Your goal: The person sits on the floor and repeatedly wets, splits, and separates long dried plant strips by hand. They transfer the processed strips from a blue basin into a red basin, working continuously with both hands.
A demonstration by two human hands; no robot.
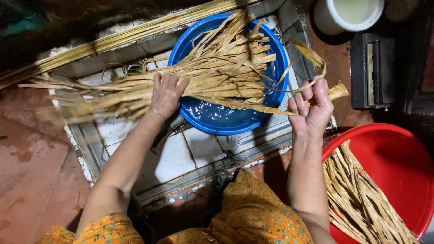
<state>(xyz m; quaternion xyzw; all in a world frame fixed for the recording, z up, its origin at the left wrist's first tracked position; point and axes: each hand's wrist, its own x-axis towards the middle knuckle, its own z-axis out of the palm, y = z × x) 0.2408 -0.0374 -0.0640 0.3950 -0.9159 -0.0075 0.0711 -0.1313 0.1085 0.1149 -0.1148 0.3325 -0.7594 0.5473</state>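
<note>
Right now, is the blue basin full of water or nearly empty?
Nearly empty: the blue basin shows only a thin wet sheen and droplets on its bare bottom, while the bundle of tan strips lies across its rim.

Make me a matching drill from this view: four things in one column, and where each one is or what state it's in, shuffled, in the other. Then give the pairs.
Things:
1. left hand
2. right hand
3. blue basin
4. red tub

Places or states:
A. holds flat tan strips at lower right
B. pinches a single strip pulled out to the side
C. grips the middle of the big bundle of strips
D. wet inside, sits under the bundle's loose ends

Pairs: 1-C, 2-B, 3-D, 4-A
</note>
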